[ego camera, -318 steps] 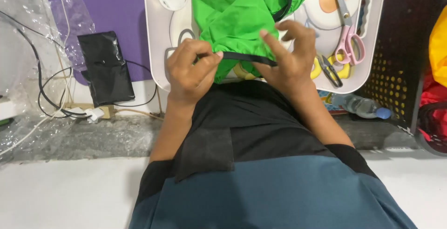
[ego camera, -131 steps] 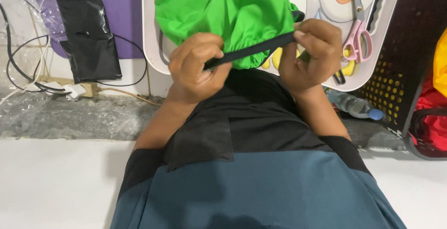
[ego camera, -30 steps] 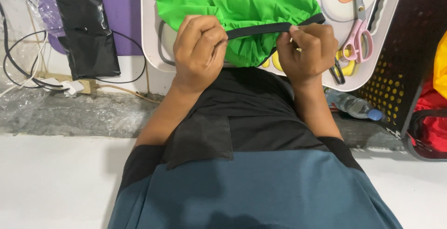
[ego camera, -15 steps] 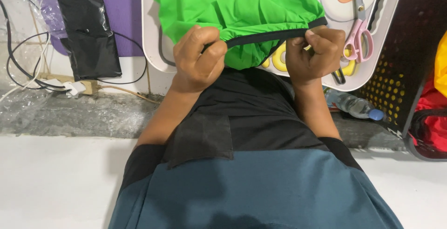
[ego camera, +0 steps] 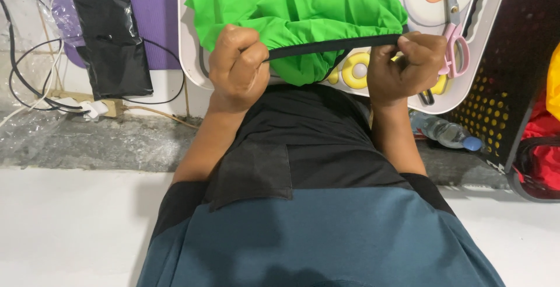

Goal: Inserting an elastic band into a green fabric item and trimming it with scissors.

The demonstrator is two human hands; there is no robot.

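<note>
Above the white table (ego camera: 186, 59), left hand (ego camera: 238, 65) and right hand (ego camera: 405, 65) each keep a closed grip on the black elastic band (ego camera: 332, 46) of the green fabric (ego camera: 303, 7), pulled taut. Judged step: stretching; next needs an even pull.

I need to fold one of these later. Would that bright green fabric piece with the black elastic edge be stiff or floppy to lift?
Probably floppy: the bright green fabric piece bunches in soft folds on the white tray. Its black elastic edge runs taut between the left hand and right hand, so it likely stretches. It looks thin and light.
</note>
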